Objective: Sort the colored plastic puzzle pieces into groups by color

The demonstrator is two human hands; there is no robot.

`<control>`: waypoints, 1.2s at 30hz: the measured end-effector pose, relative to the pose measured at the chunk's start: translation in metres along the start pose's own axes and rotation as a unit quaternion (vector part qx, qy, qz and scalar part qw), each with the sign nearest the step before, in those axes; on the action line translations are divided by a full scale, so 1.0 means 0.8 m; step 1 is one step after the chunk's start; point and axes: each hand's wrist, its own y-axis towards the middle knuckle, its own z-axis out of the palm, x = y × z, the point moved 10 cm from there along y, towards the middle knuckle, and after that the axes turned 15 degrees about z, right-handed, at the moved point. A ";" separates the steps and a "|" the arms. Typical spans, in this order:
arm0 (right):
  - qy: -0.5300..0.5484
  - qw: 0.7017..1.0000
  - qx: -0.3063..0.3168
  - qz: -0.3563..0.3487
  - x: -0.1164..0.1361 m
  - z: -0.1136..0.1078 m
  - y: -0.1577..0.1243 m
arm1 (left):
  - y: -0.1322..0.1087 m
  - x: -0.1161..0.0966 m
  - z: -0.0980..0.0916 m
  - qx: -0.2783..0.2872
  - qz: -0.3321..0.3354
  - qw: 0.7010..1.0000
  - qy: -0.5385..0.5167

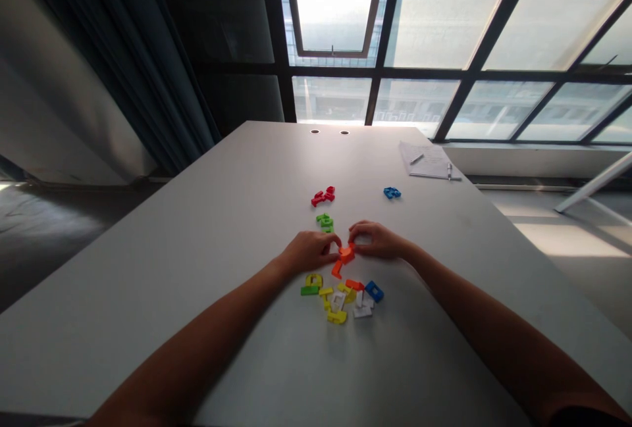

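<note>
Both my hands meet around an orange piece (pixel 347 254) over the white table (pixel 237 216). The fingers of my left hand (pixel 311 251) are closed at its left side. My right hand (pixel 374 240) pinches it from the right. Just below lies another orange piece (pixel 336 269), touching or very near the first. A green group (pixel 324 222) lies just beyond my left fingers. Nearer to me is a loose pile with yellow pieces (pixel 337 316), white pieces (pixel 363 312), a blue piece (pixel 374 291), a flat green piece (pixel 309 291) and an orange-red piece (pixel 354 285).
Farther back lie a red group (pixel 323 196) and a small blue group (pixel 392 193). Paper sheets (pixel 427 158) with pens on them lie at the back right, near the table's edge. Windows stand behind the table, and a dark curtain (pixel 123 52) hangs at the left.
</note>
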 end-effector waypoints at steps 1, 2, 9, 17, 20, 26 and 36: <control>0.000 1.000 0.000 0.002 0.000 0.000 0.000 | 0.000 0.000 0.000 0.000 0.000 1.000 -0.001; -0.001 1.000 -0.002 0.006 -0.001 0.001 0.000 | 0.000 -0.001 0.000 0.000 0.001 1.000 -0.001; -0.001 1.000 -0.009 0.012 -0.001 0.000 -0.001 | 0.000 0.000 0.001 0.005 0.006 1.000 0.000; 0.040 0.999 -0.015 0.028 -0.008 -0.002 0.000 | 0.000 0.005 0.005 0.013 0.003 1.000 -0.007; 0.076 0.996 -0.007 0.037 -0.012 -0.002 0.000 | 0.001 0.005 0.005 0.011 0.003 1.000 -0.017; 0.113 0.993 0.003 0.041 -0.011 0.001 0.001 | 0.001 0.007 0.006 0.020 0.002 1.000 -0.023; 0.149 0.989 0.013 0.014 -0.008 0.002 0.004 | 0.001 0.002 0.006 0.006 0.036 0.999 -0.013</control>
